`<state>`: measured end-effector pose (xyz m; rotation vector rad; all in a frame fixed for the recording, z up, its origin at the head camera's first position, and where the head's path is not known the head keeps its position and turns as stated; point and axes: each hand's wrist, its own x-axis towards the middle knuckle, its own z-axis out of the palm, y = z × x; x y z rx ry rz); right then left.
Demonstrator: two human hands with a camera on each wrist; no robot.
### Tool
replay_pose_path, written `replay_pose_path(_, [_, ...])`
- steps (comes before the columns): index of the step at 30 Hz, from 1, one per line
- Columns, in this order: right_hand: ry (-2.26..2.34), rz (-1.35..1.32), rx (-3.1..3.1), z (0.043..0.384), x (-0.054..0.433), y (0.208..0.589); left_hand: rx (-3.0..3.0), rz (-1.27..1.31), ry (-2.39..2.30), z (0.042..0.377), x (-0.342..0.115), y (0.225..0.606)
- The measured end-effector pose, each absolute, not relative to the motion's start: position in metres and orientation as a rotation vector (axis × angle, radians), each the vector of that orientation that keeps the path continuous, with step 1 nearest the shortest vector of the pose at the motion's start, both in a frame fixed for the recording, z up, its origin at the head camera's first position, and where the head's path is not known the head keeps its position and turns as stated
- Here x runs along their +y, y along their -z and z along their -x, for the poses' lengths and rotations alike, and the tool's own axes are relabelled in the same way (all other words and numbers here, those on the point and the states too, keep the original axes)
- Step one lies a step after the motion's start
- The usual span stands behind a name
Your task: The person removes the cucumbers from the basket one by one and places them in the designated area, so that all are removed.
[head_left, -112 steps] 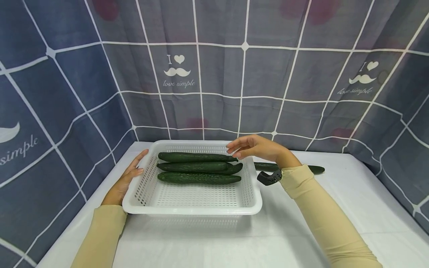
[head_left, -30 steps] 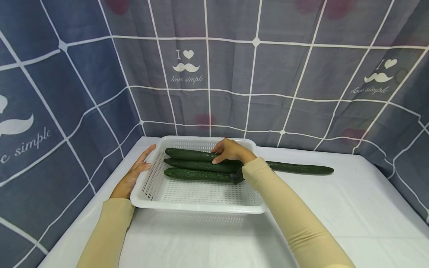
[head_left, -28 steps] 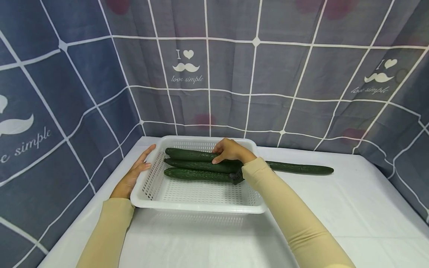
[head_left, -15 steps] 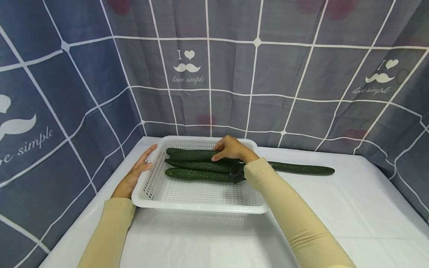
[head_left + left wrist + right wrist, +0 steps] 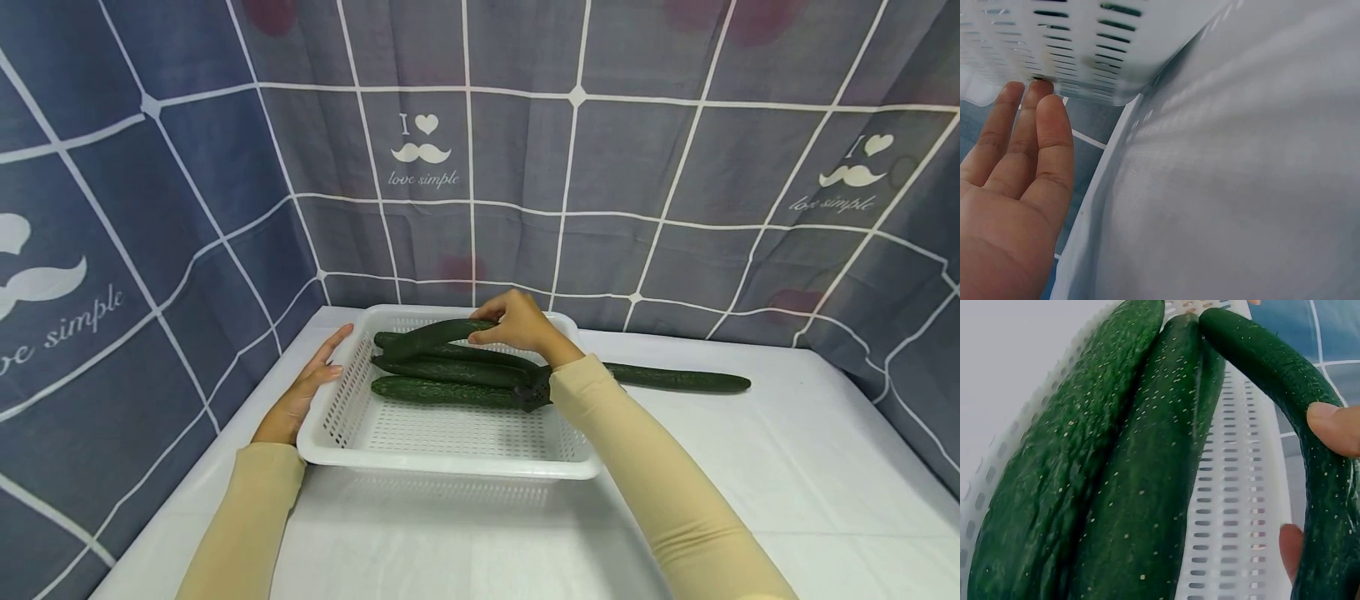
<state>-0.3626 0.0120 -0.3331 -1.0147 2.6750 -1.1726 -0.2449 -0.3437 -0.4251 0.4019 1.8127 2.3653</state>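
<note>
My right hand (image 5: 517,323) pinches a dark green, curved cucumber (image 5: 427,337) between thumb and fingers, over the back of a white perforated plastic basket (image 5: 450,464). The right part of this cucumber is raised, while its left end is low over the others. In the right wrist view, the thumb (image 5: 1338,428) and a fingertip lie on opposite sides of it. Several more cucumbers lie lengthwise in the basket, the front one (image 5: 442,391) bumpy-skinned. My left hand (image 5: 300,400) rests at the basket's left side, its straight fingers against the wall (image 5: 1079,50) in the left wrist view.
Another cucumber (image 5: 682,379) lies on the white-covered table (image 5: 750,467) to the right of the basket, partly behind my right forearm. A grey checked curtain (image 5: 510,167) rises along the table's back and sides. A black device (image 5: 534,392) sits at my right wrist.
My right hand came from above the basket's right rim down onto the cucumbers. In the last half second it has lifted the right part of one upward. My left hand has kept its place.
</note>
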Motion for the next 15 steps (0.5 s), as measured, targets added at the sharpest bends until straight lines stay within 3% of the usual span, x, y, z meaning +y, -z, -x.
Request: replay_pose_path(15, [1.313,1.091,2.733,0.345,0.023,0.317,1.835,-0.434,-2.354,0.245,-0.344,0.427])
